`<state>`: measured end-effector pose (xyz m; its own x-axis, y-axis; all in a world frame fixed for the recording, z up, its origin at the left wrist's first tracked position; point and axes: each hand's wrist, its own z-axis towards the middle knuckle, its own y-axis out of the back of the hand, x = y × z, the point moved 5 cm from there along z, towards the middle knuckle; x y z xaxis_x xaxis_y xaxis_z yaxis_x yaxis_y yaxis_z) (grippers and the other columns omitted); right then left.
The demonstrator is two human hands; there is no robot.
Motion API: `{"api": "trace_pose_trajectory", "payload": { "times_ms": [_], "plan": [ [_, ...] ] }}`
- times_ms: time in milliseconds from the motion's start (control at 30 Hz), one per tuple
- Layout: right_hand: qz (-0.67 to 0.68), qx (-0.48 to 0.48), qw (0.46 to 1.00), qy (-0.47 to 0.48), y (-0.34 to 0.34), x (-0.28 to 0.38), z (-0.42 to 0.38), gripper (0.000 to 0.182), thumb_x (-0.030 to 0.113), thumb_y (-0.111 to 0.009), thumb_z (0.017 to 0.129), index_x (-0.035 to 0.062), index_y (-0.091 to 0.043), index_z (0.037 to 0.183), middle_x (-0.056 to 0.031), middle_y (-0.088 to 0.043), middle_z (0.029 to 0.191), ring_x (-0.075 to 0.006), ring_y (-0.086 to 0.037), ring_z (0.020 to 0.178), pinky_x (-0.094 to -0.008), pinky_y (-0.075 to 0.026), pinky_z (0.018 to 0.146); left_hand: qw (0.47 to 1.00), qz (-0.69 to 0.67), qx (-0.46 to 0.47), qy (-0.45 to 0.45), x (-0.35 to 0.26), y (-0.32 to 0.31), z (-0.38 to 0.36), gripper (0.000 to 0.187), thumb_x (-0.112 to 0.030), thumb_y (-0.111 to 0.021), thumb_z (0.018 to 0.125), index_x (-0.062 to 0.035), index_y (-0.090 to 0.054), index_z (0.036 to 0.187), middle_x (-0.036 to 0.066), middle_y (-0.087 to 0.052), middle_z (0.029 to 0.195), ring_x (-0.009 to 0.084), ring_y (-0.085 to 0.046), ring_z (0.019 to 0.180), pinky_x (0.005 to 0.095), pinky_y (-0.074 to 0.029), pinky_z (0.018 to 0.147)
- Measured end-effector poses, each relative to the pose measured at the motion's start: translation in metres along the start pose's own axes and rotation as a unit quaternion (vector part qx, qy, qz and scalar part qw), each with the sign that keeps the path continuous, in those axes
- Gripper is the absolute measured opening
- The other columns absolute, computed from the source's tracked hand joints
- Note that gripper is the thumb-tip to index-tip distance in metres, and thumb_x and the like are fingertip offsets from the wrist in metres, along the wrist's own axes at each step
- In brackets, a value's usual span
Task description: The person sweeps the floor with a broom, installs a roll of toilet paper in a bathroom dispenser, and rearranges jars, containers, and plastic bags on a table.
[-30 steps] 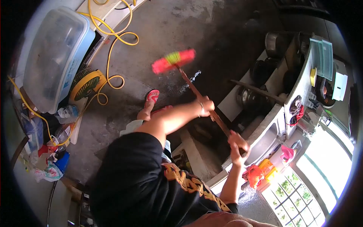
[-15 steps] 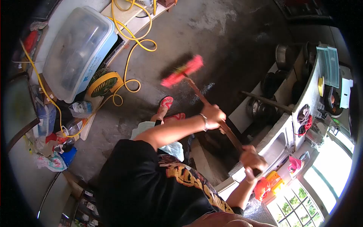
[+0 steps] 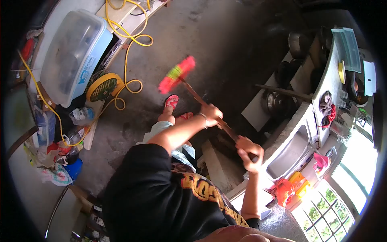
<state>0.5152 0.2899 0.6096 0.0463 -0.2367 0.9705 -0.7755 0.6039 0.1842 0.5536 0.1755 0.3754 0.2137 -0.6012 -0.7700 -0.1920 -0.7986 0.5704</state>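
A long-handled broom point(image 3: 177, 75) with pink and yellow-green bristles slants over the dark concrete floor point(image 3: 125, 141), its head a little blurred. My left hand point(image 3: 211, 115), with a bracelet at the wrist, is wrapped round the middle of the brown handle point(image 3: 229, 131). Near the handle's top end, my right hand point(image 3: 249, 154) is closed round it as well. Just below the bristles in the view is my foot in a red-pink shoe point(image 3: 172, 101).
On the left stand a lidded plastic bin point(image 3: 74, 56), a yellow fan point(image 3: 105, 86) and a looping yellow hose or cord point(image 3: 127, 60). To the right are shelves with metal pots point(image 3: 274, 101), a sink point(image 3: 292, 151) and a counter holding an orange bag point(image 3: 283, 191).
The broom head and both my hands have shifted left in the view, with the right hand also higher. The camera view has moved slightly. Both hands keep their hold on the handle.
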Motion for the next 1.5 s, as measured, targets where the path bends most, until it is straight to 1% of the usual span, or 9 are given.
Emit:
{"api": "trace_pose_trajectory", "payload": {
  "times_ms": [233,433,667,800,867,933,1033,1133,1500],
  "plan": [
    [-0.089,-0.009,0.995,-0.047,0.075,0.042,-0.036,0.022,-0.007,-0.059,0.066,0.0033,-0.044,0.055,-0.0048,-0.051,0.058,-0.0192,-0.053,0.06,-0.0375,-0.042,0.083,0.987,-0.142,0.04,-0.071,-0.141,-0.097,0.062,0.012,-0.026,-0.072,0.063,-0.0183,-0.064,0.068,0.001,-0.062,0.073,0.0236,-0.059,0.087,0.0428,-0.048,0.072],
    [-0.042,-0.003,0.994,0.099,0.099,0.119,0.002,0.022,0.009,-0.066,0.07,0.0041,-0.048,0.058,-0.0068,-0.052,0.058,-0.0215,-0.053,0.057,-0.0417,-0.044,0.078,0.988,-0.124,0.015,-0.088,-0.177,0.015,0.076,0.018,-0.031,-0.07,0.067,-0.0186,-0.067,0.08,0.003,-0.065,0.083,0.0258,-0.061,0.088,0.0449,-0.046,0.076],
    [0.063,-0.078,0.982,0.163,0.05,0.076,0.13,0.022,0.008,-0.065,0.077,0.0011,-0.05,0.062,-0.0089,-0.055,0.066,-0.0242,-0.053,0.065,-0.0498,-0.044,0.082,0.976,0.089,-0.139,-0.141,-0.01,0.172,0.128,0.021,-0.027,-0.075,0.063,-0.0159,-0.068,0.079,0.005,-0.068,0.079,0.0293,-0.062,0.081,0.0413,-0.049,0.075],
    [0.148,-0.04,0.976,0.157,0.0,0.0,0.228,0.019,0.001,-0.063,0.079,0.0007,-0.053,0.064,-0.0096,-0.059,0.073,-0.0238,-0.056,0.075,-0.0454,-0.041,0.089,0.984,0.175,-0.037,-0.015,0.107,0.234,0.172,0.023,-0.02,-0.08,0.058,-0.0146,-0.065,0.075,0.003,-0.066,0.08,0.0247,-0.061,0.082,0.0386,-0.049,0.076],
    [0.121,-0.074,0.982,0.122,0.017,-0.014,0.238,0.017,0.002,-0.063,0.079,0.0005,-0.054,0.065,-0.0079,-0.058,0.072,-0.0218,-0.056,0.074,-0.0437,-0.041,0.09,0.984,0.174,-0.02,-0.024,0.12,0.22,0.202,0.024,-0.036,-0.079,0.062,-0.0188,-0.07,0.076,0.0,-0.068,0.082,0.024,-0.062,0.085,0.0396,-0.05,0.079],
    [0.066,-0.097,0.991,0.07,0.045,-0.01,0.232,0.016,0.003,-0.064,0.079,-0.0002,-0.054,0.066,-0.007,-0.058,0.07,-0.0206,-0.056,0.073,-0.0424,-0.041,0.091,0.997,0.002,-0.003,-0.075,0.095,0.166,0.226,0.026,-0.025,-0.081,0.056,-0.0132,-0.067,0.074,0.006,-0.067,0.076,0.0292,-0.063,0.079,0.0391,-0.049,0.077],
    [0.014,-0.161,0.987,-0.01,0.106,0.016,0.186,0.015,0.002,-0.063,0.077,-0.0003,-0.056,0.065,-0.0079,-0.06,0.069,-0.021,-0.058,0.071,-0.0428,-0.04,0.092,0.99,-0.011,-0.052,-0.13,0.003,0.098,0.24,0.034,-0.034,-0.08,0.054,-0.0131,-0.069,0.078,0.005,-0.068,0.077,0.029,-0.063,0.08,0.0419,-0.048,0.077],
    [-0.014,-0.166,0.986,-0.011,0.135,0.047,0.168,0.025,-0.001,-0.06,0.076,0.0023,-0.044,0.057,-0.0062,-0.05,0.06,-0.0198,-0.051,0.062,-0.0392,-0.042,0.077,0.99,-0.024,0.043,-0.13,-0.073,0.065,0.25,0.027,-0.031,-0.079,0.057,-0.0166,-0.069,0.077,0.002,-0.068,0.082,0.0249,-0.061,0.087,0.0407,-0.048,0.078],
    [-0.061,-0.182,0.974,0.12,0.162,0.146,0.216,0.026,0.01,-0.067,0.073,0.0048,-0.047,0.058,-0.0048,-0.051,0.06,-0.0198,-0.052,0.061,-0.0387,-0.043,0.079,0.958,0.038,0.049,-0.281,-0.149,0.199,0.307,0.025,-0.032,-0.075,0.062,-0.0185,-0.066,0.08,0.001,-0.067,0.081,0.0244,-0.062,0.084,0.0428,-0.047,0.074]
  ]
}}
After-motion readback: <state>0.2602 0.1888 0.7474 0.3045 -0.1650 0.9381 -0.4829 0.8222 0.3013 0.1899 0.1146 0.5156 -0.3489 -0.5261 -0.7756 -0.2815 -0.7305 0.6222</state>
